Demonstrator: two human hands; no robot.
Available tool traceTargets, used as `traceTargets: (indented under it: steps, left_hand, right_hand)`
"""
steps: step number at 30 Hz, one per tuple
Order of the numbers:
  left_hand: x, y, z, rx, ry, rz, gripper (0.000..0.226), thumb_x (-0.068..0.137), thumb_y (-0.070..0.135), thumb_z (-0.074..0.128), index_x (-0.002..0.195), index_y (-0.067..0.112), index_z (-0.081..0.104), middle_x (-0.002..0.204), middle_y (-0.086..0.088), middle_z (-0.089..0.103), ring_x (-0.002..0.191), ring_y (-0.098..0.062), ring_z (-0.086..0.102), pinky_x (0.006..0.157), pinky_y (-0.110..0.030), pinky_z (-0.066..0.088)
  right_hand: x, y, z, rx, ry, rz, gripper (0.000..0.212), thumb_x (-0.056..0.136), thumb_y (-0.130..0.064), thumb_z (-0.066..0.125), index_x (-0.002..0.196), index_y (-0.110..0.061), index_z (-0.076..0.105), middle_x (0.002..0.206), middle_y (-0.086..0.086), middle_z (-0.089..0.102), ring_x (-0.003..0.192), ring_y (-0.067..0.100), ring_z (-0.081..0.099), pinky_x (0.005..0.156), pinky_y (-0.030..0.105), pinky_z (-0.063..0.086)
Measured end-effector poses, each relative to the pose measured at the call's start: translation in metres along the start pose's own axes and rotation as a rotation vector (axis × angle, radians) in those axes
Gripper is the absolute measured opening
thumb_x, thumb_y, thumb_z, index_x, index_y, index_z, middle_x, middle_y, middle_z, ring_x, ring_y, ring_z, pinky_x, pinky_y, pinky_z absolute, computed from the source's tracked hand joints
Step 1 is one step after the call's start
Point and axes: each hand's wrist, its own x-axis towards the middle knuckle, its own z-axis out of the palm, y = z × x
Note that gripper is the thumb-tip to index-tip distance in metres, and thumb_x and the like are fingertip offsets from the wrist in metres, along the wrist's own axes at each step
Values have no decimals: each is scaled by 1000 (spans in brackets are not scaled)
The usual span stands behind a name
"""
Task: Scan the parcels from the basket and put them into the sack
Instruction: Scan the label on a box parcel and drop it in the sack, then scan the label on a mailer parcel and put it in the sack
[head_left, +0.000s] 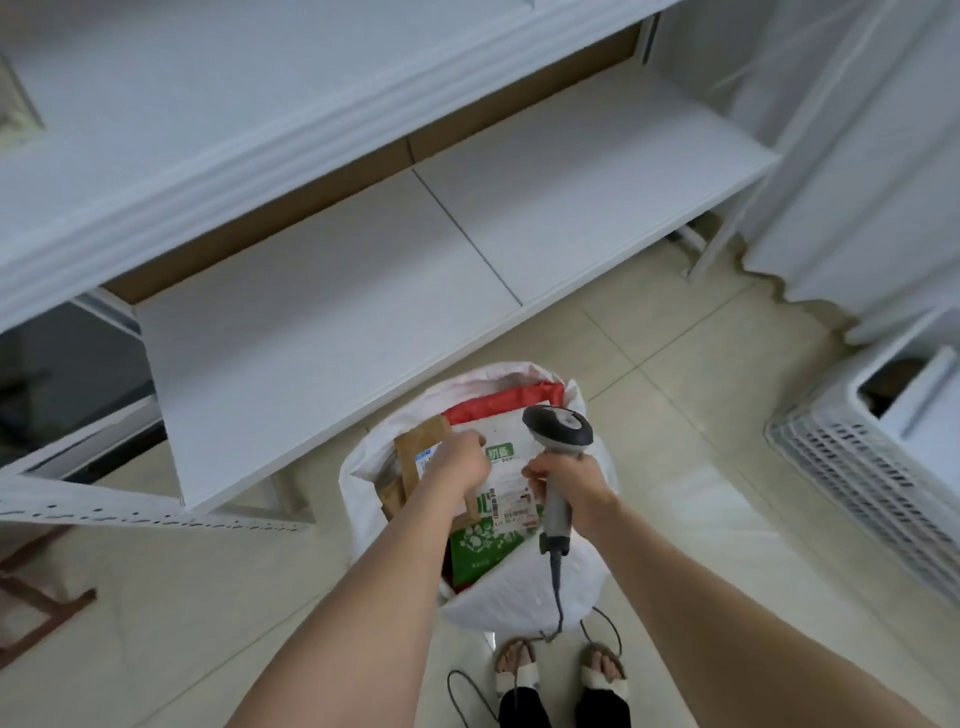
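Observation:
A white sack (524, 597) stands open on the floor in front of my feet. Inside it lie a white-and-green parcel (488, 540) with a shipping label, brown paper parcels (415, 452) and a red one (498, 402). My left hand (460, 462) reaches into the sack's mouth with curled fingers on the white-and-green parcel's upper edge. My right hand (566, 486) grips the handle of a grey barcode scanner (558, 428), whose head hangs over the sack. The white basket (857, 457) sits at the right.
White shelving (415, 270) stretches across the view just beyond the sack. The scanner's cable (558, 597) trails down over the sack to the tiled floor near my sandalled feet (561, 670). A wooden frame (41, 597) lies at the left edge. White sheeting hangs at the upper right.

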Motion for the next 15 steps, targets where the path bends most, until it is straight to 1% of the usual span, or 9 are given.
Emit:
traceTargets:
  steps: [1,2,5,6,8,10,13,15]
  left_hand:
    - [-8,17,-8,28,6,36,45,95,8,45,139,18,48,141,-6,48,118,-22,54,82,-24,40]
    - [-15,35,-15,34,-5,67,45,95,8,44,138,18,49,138,-7,51,114,-22,56,80,-25,42]
    - [-36,92,-32,36,-10,148,37,95,8,44,129,16,56,118,-5,62,89,-17,60,71,-27,49]
    - [-43,112,-36,60,-1,176,33,96,11,46,126,16,59,116,-5,63,89,-16,60,74,-28,51]
    - [-57,153,-40,92,18,217,33,94,14,48,126,14,59,124,-7,59,101,-21,60,88,-34,51]
    - [-72,195,-39,113,46,239,40,93,8,45,132,13,55,135,-11,50,112,-26,56,93,-34,48]
    - [-94,263,-29,159,75,309,43,93,6,41,133,13,53,144,-11,42,124,-27,49,102,-34,42]
    - [-110,310,-19,172,82,342,43,93,6,40,133,12,52,147,-13,39,128,-27,46,108,-37,38]
  right_hand:
    - [-12,-9,-12,25,15,-26,10,80,6,62,77,-2,57,69,12,61,47,14,55,47,24,46]
    - [-23,-18,-25,40,31,-55,12,80,6,62,75,-4,57,71,12,61,49,14,55,47,22,45]
    - [-57,-45,-64,95,58,-129,16,81,5,61,75,-9,56,76,10,61,59,16,56,54,24,44]
    - [-68,-54,-79,130,63,-142,17,82,5,60,74,-9,55,75,10,60,60,17,55,56,25,43]
    - [-88,-70,-111,204,76,-164,20,84,5,58,71,-11,53,73,10,59,60,18,54,60,28,41]
    - [-107,-85,-148,267,98,-201,20,85,5,57,73,-11,53,75,10,60,61,18,54,60,28,40]
    - [-129,-105,-210,378,149,-250,10,88,3,58,89,-7,56,86,12,61,63,16,56,56,24,43]
    - [-142,-117,-256,464,169,-255,13,90,-1,61,101,-5,57,94,12,62,66,14,57,57,25,46]
